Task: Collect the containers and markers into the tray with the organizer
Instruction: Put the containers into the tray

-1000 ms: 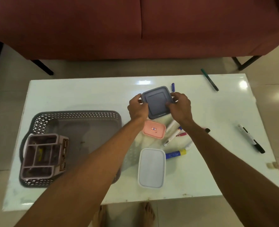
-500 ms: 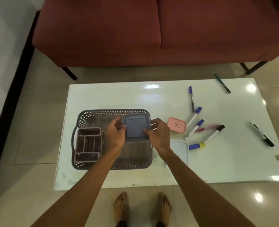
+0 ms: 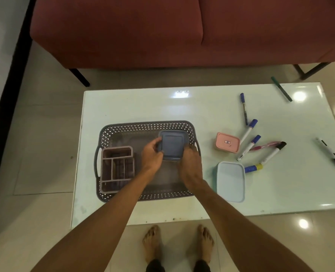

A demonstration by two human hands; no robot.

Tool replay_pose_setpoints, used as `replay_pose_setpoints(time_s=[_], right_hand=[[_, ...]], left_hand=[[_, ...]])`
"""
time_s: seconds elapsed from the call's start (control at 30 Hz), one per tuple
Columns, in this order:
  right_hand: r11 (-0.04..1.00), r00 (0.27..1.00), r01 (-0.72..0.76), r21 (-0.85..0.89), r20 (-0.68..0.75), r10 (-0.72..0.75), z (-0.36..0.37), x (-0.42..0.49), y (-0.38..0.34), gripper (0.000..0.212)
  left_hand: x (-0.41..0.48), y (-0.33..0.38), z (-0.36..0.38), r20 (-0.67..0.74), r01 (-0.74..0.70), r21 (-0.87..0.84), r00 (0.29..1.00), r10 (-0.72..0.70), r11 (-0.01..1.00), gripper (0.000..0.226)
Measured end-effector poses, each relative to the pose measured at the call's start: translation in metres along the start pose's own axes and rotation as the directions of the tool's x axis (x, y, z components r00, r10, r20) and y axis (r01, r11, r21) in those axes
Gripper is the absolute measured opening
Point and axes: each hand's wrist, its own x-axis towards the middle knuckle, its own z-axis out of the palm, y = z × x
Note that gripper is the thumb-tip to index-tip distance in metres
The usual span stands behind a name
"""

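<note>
Both hands grip a square grey-blue container [image 3: 172,145] inside the far right corner of the grey perforated tray [image 3: 147,125]. My left hand [image 3: 151,156] is on its left edge, my right hand [image 3: 190,163] on its near right corner. A pinkish compartment organizer [image 3: 116,168] stands at the tray's left end. On the table right of the tray lie a small pink container [image 3: 227,142], a pale blue rectangular container [image 3: 230,181] and several markers: blue-capped ones [image 3: 249,131], a pink pen [image 3: 264,145], a black-capped one [image 3: 273,152] and a blue-yellow one [image 3: 253,168].
A green marker [image 3: 281,88] lies at the far right corner of the white glossy table [image 3: 143,103]. A black-and-white marker [image 3: 331,152] lies near the right edge. A red sofa [image 3: 162,30] stands behind the table. My bare feet [image 3: 178,242] are below the near edge.
The grey-blue container has travelled left from the table's middle into the tray, held in both hands, and now sits lower in the far right corner. The view has shifted too.
</note>
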Motion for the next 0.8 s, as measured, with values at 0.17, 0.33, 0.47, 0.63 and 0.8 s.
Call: replay_pose_setpoints(time_s=[0.17, 0.33, 0.47, 0.63, 0.8], right_hand=[[0.992, 0.998, 0.064, -0.106, 0.013, -0.063, 0.0, 0.002, -0.003, 0.06], [0.984, 0.993, 0.11, -0.141, 0.045, -0.105, -0.002, 0.012, -0.006, 0.055], [0.981, 0.989, 0.144, -0.134, 0.046, -0.139, -0.003, 0.013, -0.002, 0.049], [0.976, 0.976, 0.218, -0.012, -0.001, -0.218, -0.021, 0.009, 0.001, 0.052], [0.973, 0.975, 0.147, 0.179, -0.193, -0.112, -0.067, 0.003, 0.016, 0.038]], left_hand=[[0.004, 0.002, -0.001, 0.004, -0.012, -0.007, 1.0, 0.012, 1.0, 0.063], [0.007, 0.001, 0.0, -0.009, -0.034, 0.009, 0.999, 0.034, 0.999, 0.066], [0.007, -0.003, 0.002, -0.017, -0.039, 0.026, 0.999, 0.04, 0.999, 0.066], [-0.012, 0.007, 0.003, -0.149, -0.127, 0.167, 0.977, 0.152, 0.978, 0.053], [-0.05, 0.041, 0.022, -0.165, -0.314, 0.153, 0.927, 0.337, 0.937, 0.045]])
